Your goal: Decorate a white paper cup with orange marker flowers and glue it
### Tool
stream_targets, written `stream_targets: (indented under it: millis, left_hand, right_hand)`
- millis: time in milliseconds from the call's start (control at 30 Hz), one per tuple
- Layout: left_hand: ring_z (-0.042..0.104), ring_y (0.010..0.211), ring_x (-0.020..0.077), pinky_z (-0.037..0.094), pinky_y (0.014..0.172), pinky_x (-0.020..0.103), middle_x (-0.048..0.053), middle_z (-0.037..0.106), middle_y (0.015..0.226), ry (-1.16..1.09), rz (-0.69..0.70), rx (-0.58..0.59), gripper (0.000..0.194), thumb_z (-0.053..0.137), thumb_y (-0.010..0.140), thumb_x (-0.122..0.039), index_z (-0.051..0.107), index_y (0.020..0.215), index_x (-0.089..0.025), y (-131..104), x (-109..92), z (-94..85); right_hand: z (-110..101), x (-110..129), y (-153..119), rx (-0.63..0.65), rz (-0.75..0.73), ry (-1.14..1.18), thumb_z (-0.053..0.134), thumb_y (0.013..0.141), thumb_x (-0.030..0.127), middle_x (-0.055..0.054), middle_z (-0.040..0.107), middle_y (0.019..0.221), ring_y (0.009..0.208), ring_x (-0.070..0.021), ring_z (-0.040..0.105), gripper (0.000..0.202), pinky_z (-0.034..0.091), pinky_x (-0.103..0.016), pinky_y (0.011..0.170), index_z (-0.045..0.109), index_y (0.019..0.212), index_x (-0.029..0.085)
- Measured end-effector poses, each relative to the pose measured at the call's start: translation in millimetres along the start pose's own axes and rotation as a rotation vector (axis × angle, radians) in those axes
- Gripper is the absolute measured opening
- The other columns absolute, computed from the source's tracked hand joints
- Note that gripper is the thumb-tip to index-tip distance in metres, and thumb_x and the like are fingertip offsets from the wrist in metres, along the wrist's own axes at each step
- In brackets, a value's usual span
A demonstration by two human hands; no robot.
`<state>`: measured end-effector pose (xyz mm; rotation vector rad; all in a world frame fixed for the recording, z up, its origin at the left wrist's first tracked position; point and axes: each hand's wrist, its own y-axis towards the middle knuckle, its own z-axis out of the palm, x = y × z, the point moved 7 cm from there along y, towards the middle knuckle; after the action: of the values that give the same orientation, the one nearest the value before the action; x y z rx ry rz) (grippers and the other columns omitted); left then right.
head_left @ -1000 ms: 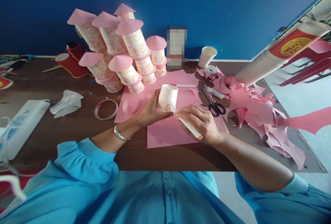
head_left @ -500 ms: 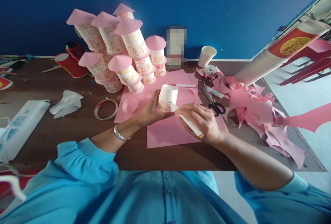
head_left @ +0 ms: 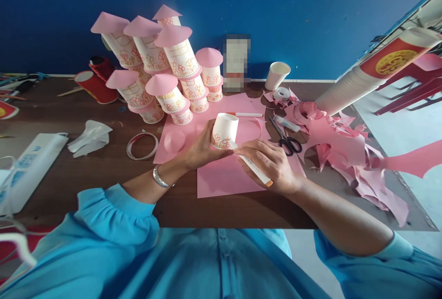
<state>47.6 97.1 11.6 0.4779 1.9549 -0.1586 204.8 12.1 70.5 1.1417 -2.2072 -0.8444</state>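
Note:
My left hand (head_left: 202, 149) is wrapped round a white paper cup (head_left: 225, 127) with red and yellow flowers drawn along its lower part. A white marker pen (head_left: 255, 170) with an orange end sits in my right hand (head_left: 271, 164), its tip close against the flowers; whether it touches is hard to tell. Beneath both hands lie pink paper sheets (head_left: 216, 181). Another marker (head_left: 247, 114), white with a red end, rests on the paper just behind the cup.
Stacked cup towers (head_left: 179, 59) with pink cone roofs stand back left. To the right are scissors (head_left: 289, 144), a glue bottle (head_left: 286, 124), pink scraps (head_left: 345, 147) and a long sleeve of cups (head_left: 366, 78). A tape roll (head_left: 142, 146) and a power strip (head_left: 32, 170) lie left.
Hardly anything differs. The whole view has shifted very slightly; both hands keep their hold on the cup and the marker pen, and a little more of the flower drawing's line shows.

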Motion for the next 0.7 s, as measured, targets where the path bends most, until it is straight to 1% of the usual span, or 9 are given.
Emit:
stream_targets:
  millis: [233,400,533,700]
  left_hand:
    - [0.063,0.117,0.0307,0.059,0.090,0.042,0.013,0.061,0.132,-0.051,0.003,0.022,0.080,0.086,0.071,-0.045,0.042,0.134,-0.020,0.4,1.0,1.0]
    - [0.062,0.117,0.0301,0.059,0.091,0.043,0.013,0.061,0.131,-0.071,0.002,0.021,0.078,0.086,0.071,-0.043,0.043,0.133,-0.020,-0.1,1.1,0.7]
    - [0.062,0.118,0.0309,0.058,0.092,0.043,0.014,0.059,0.135,-0.130,0.035,0.025,0.078,0.084,0.075,-0.045,0.044,0.137,-0.020,-0.1,2.3,-0.2]
    - [0.063,0.116,0.0303,0.059,0.091,0.044,0.014,0.059,0.135,-0.197,0.051,0.073,0.080,0.082,0.079,-0.048,0.042,0.143,-0.022,0.0,6.6,1.3]
  right_hand:
    - [0.6,1.6,1.3,0.021,0.004,0.005,0.062,0.097,0.011,-0.009,0.074,0.097,0.085,-0.0191,0.073,0.025,0.063,-0.032,0.070,0.062,0.121,0.016]
    - [-2.8,3.7,2.3,-0.016,-0.012,0.017,0.064,0.095,0.009,-0.010,0.074,0.096,0.084,-0.0188,0.073,0.024,0.064,-0.031,0.070,0.062,0.118,0.015]
    - [-8.4,4.7,2.5,-0.067,-0.026,0.033,0.065,0.093,0.008,-0.010,0.073,0.095,0.082,-0.0184,0.073,0.026,0.063,-0.031,0.071,0.061,0.118,0.015]
    - [-7.2,2.6,1.4,-0.067,-0.015,0.007,0.064,0.094,0.010,-0.008,0.072,0.093,0.079,-0.0172,0.072,0.026,0.062,-0.031,0.069,0.061,0.119,0.017]
